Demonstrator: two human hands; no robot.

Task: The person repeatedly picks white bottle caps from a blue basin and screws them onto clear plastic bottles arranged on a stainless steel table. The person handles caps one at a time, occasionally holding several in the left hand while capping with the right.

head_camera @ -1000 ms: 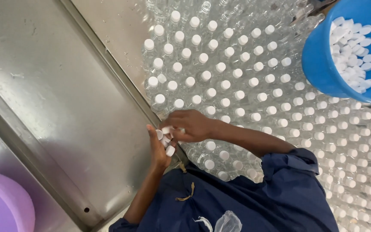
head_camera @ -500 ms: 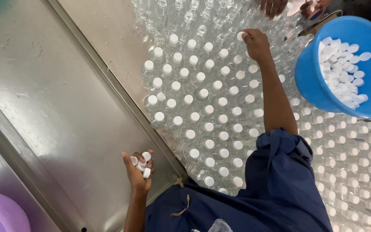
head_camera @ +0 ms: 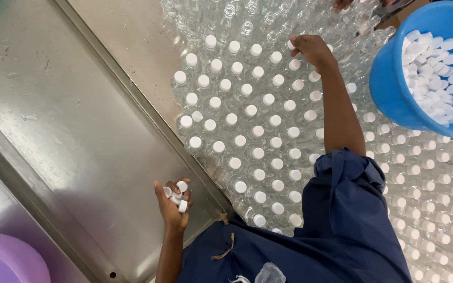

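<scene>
My left hand (head_camera: 173,202) is cupped around a few white caps (head_camera: 178,191), close to my body and over the steel surface (head_camera: 64,136) beside the bottles. My right arm reaches far out across a dense field of clear plastic bottles (head_camera: 258,131), most of them with white caps on. My right hand (head_camera: 313,50) has its fingertips closed on a white cap (head_camera: 291,45) on a bottle mouth, at the line where capped bottles meet uncapped ones (head_camera: 247,21).
A blue bucket (head_camera: 394,94) holding several loose white caps stands among the bottles at the upper right. Another person's hand (head_camera: 343,4) shows at the top edge. A purple tub (head_camera: 6,259) sits at the lower left. A raised steel rail (head_camera: 148,115) borders the bottles.
My right hand left my left hand and reached out to the far bottles with a cap. My left hand pulled back toward my body, still holding caps.
</scene>
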